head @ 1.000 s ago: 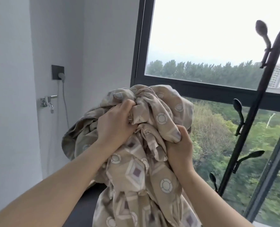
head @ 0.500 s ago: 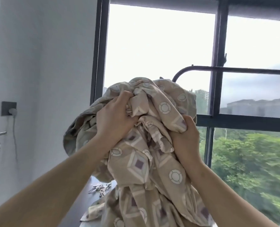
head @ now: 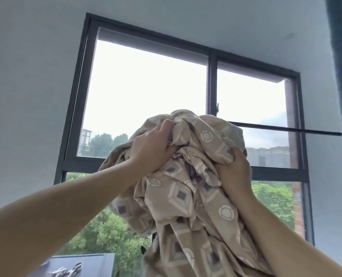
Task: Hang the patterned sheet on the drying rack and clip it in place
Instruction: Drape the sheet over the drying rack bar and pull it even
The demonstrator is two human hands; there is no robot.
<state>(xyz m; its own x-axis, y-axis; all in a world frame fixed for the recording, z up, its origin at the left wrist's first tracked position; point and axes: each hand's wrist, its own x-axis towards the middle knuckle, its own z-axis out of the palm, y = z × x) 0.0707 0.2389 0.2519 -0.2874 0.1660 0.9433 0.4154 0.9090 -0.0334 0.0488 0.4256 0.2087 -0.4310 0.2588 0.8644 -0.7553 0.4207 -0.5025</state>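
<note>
We hold the patterned sheet (head: 186,196) bunched up in front of us, both hands buried in its folds. The left hand (head: 152,150) clutches a thick wad near the top of the bundle, fingers curled deep into the cloth. The right hand (head: 234,168), lower and across from it, squeezes another fold between thumb and fingers. Most of the sheet hangs below our grip in loose drapes, and a rounded heap of it rises just above.

What has changed over the last second is the height of things, not the hold. Our arms have lifted and our gaze has tipped upward with them. A second ago the bundle sat against the lower window; now its crest reaches the dark rack bar (head: 286,129), which runs out sideways from behind the cloth beyond our right hand. We cannot tell whether the fabric touches the bar or only covers it from view.

We judge this to be the lift before the throw-over: the heap above our hands is level with the rail, so a push forward and over should drape it. The sheet is still a crumpled mass (it will need spreading along the bar afterwards). Far below our left arm, some small blurred metal pieces (head: 70,269), perhaps the clips, lie on a dark surface (head: 106,262), untouched.
</note>
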